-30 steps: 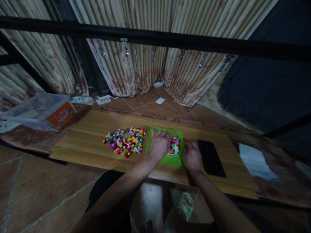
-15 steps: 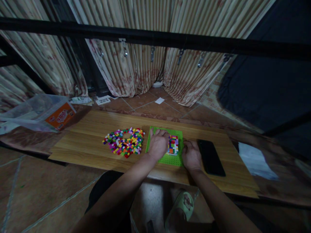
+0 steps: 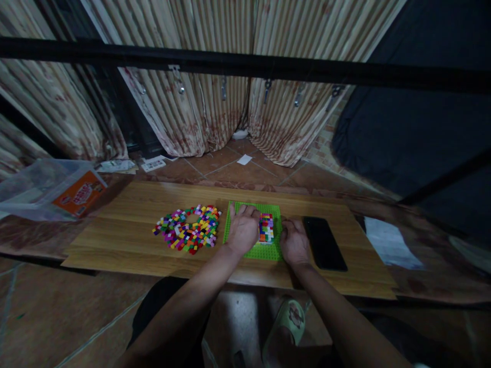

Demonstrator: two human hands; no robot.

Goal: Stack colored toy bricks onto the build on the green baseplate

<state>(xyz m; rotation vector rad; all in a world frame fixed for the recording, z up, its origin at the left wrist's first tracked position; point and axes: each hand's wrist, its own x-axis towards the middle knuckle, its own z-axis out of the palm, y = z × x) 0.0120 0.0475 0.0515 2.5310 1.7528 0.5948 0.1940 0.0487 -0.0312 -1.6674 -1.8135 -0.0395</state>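
Observation:
A green studded baseplate (image 3: pixel 270 253) lies on the wooden board, bearing a small block of multicoloured building bricks (image 3: pixel 266 228). My left hand (image 3: pixel 242 230) rests over the plate's left half, against the left side of that block. Its outer finger stands apart while the others curl down, and whatever they pinch is hidden beneath the hand. At the plate's right edge is my right hand (image 3: pixel 295 244), fingers curled in and closed on that edge. A ring-like heap of loose small bricks (image 3: pixel 207 225) in many colours spreads left of the plate.
A black smartphone (image 3: pixel 325 244) lies right of my right hand on the wooden board (image 3: pixel 115 230). White paper (image 3: pixel 389 240) sits beyond the board's right end. A clear plastic bin (image 3: pixel 42 179) with an orange label stands at the left. A dark horizontal bar (image 3: pixel 230 59) crosses before striped curtains.
The view has shifted slightly, so the board and everything on it appear a little further left. Both hands keep their places at the baseplate, with only slight finger movement.

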